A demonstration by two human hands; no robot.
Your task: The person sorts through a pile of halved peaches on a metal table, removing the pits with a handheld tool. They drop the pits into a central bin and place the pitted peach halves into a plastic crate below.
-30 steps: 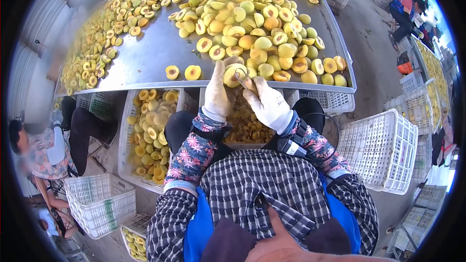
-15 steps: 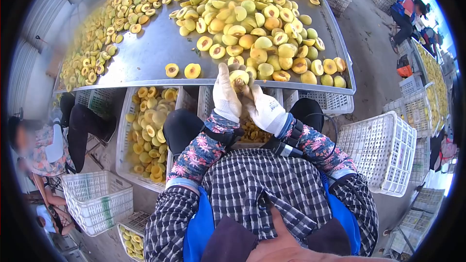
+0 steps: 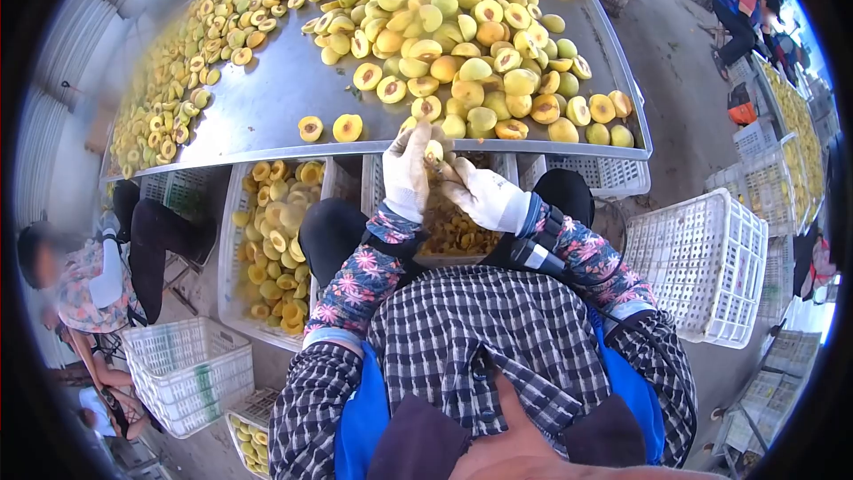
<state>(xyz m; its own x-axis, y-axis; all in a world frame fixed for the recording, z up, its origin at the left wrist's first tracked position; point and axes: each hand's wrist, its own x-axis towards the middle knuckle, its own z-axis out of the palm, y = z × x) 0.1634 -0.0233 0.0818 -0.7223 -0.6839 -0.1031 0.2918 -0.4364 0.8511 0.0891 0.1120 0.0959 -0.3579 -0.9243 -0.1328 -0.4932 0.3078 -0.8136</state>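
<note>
At the far left, one person [image 3: 80,293] sits by a white crate [image 3: 191,373] with nothing in it. Just right of that crate, one small crate [image 3: 244,440] holds a few peach pieces.

A larger crate [image 3: 271,240] full of cut halves sits under the near edge of the steel tabletop [image 3: 267,98]. On the tabletop above it, two loose halves [image 3: 311,128] lie side by side with their cut faces up, apart from the rest. A long band of halves [image 3: 169,98] runs along the far left side, too many to count.

My left hand [image 3: 407,169] is gloved, with its fingers upright. It is closed on one peach half [image 3: 434,151] at the tabletop's near edge. The fruit sits against the right side of that hand, between my two hands.

My right hand [image 3: 480,196], also gloved, is just right of the fruit and below it, with its fingertips touching it. The fingers are curled, but I cannot tell whether they grip anything.

One crate of pits [image 3: 453,231] sits directly under both hands, between my knees. The big pile of peaches [image 3: 471,44] lies beyond my hands and is far too many to count.

To the right of my knee stands one large white crate [image 3: 702,267], which is bare inside. At the far right, a second person [image 3: 742,13] bends over.
</note>
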